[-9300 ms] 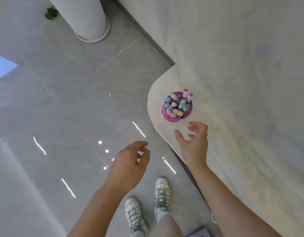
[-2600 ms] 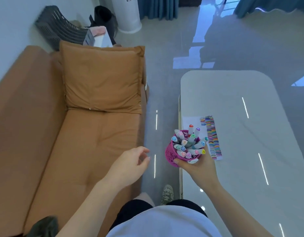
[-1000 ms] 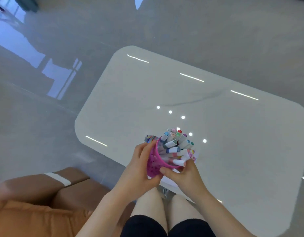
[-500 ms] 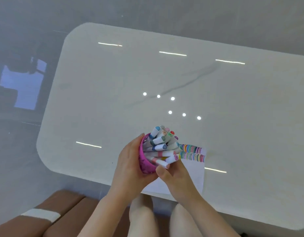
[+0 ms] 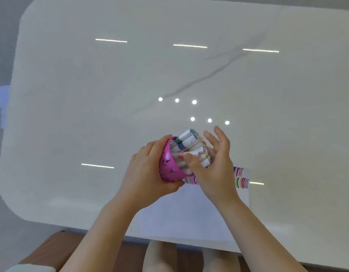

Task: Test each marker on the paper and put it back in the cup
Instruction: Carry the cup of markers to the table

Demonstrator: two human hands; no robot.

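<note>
head view: blurry-labelled markers [image 5: 186, 147], pink cup [image 5: 167, 167]

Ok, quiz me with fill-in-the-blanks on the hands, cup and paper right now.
The left hand grips a ____ cup.
The cup's mouth tips toward the person's ____.
The right hand touches the ____ sticking out of it.
Colour swatches line the far edge of the ____ on the table.
Missing: pink; right; markers; paper.

Likely a home living room; a glossy white, marble-veined table [image 5: 91, 95] with rounded corners mirrors ceiling strip lights and spotlights; polished grey floor [image 5: 2, 46] lies past its left edge; a brown cushioned seat [image 5: 52, 250] and the person's bare knees [image 5: 160, 256] show at its near edge.
</note>
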